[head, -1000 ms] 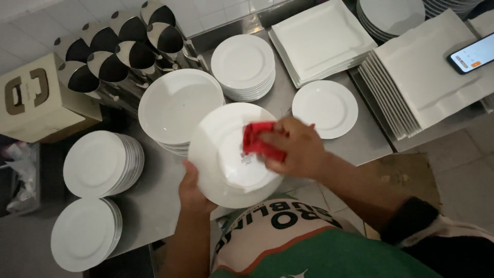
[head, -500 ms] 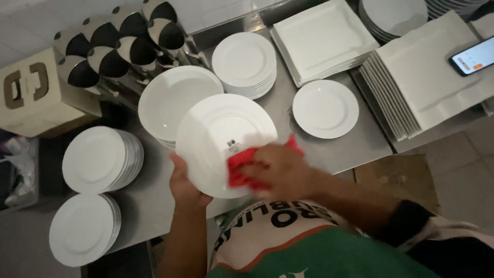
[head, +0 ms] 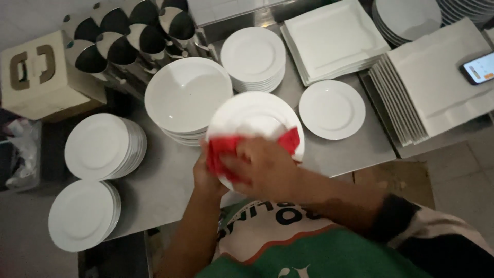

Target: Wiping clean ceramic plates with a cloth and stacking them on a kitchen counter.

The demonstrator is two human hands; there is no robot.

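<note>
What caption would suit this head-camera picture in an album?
Left hand holds a white plate while right hand presses a red cloth on it.

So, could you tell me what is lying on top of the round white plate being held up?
A red cloth lies on the round white plate, pressed by the right hand. The plate's lower part is covered by cloth and hand; the left hand grips its edge.

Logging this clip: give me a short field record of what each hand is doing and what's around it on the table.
left hand: holds plate at its near-left rim
right hand: presses red cloth on the plate
beside plate: bowl stack, single plate
table: round plate stacks at left, square plates at right
phone: on the square plates
</note>
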